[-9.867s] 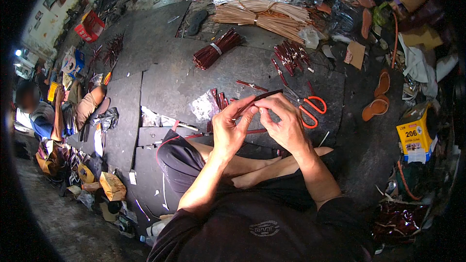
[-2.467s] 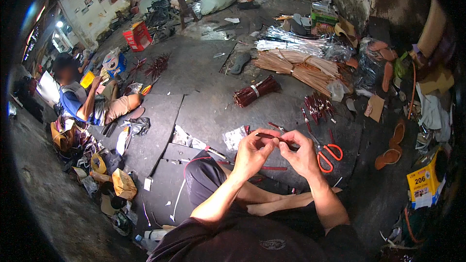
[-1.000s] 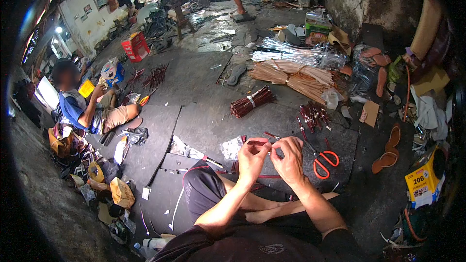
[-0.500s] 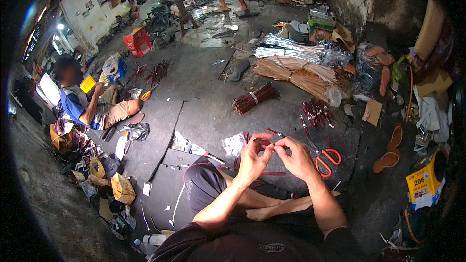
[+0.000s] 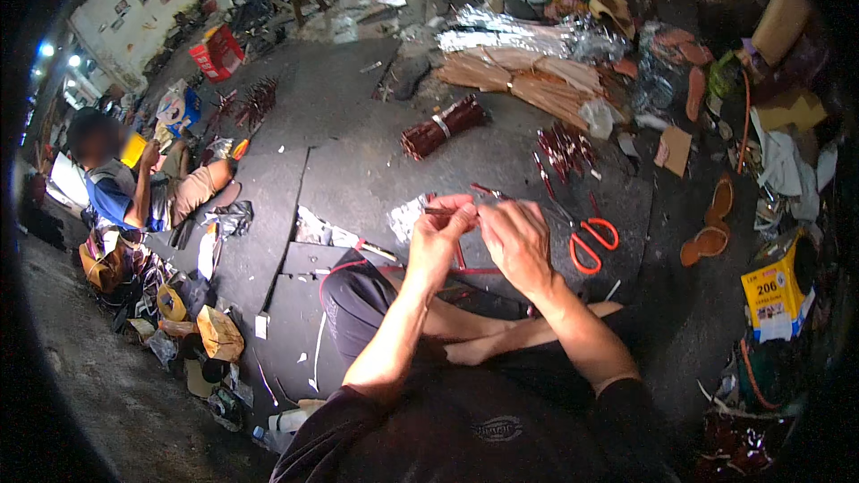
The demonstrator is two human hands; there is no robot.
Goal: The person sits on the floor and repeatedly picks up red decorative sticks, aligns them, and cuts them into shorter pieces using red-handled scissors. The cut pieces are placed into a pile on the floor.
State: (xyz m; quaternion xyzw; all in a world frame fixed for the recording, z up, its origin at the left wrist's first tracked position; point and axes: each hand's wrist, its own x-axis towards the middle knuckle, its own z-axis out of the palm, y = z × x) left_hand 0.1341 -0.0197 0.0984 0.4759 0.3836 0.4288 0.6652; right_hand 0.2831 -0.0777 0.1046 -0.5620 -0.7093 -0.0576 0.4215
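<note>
Both hands are raised close together over my crossed legs. My left hand (image 5: 435,243) pinches a thin dark red strip (image 5: 439,211), which pokes out beyond the fingers. Almost touching its fingertips, my right hand (image 5: 522,246) has its fingers bent together; whatever is in them is hidden. Beside the right hand lies a pair of scissors with orange handles (image 5: 594,245). Farther off are a tied bundle of dark red strips (image 5: 465,114) and a looser cluster of similar strips (image 5: 565,148). Shiny clear plastic (image 5: 404,220) is on the floor by my left hand.
Tan strips (image 5: 501,78) and silvery strips (image 5: 528,34) are heaped far ahead. Sandal-shaped tan pieces (image 5: 704,243) and a yellow box (image 5: 771,291) stand to the right. At left a person (image 5: 121,188) sits beside piled scraps (image 5: 219,333). A red box (image 5: 216,54) is farther back.
The view has shifted, so the floor things sit higher and more leftward. My right hand's fingers have curled over, and the dark strip now shows at my left fingertips.
</note>
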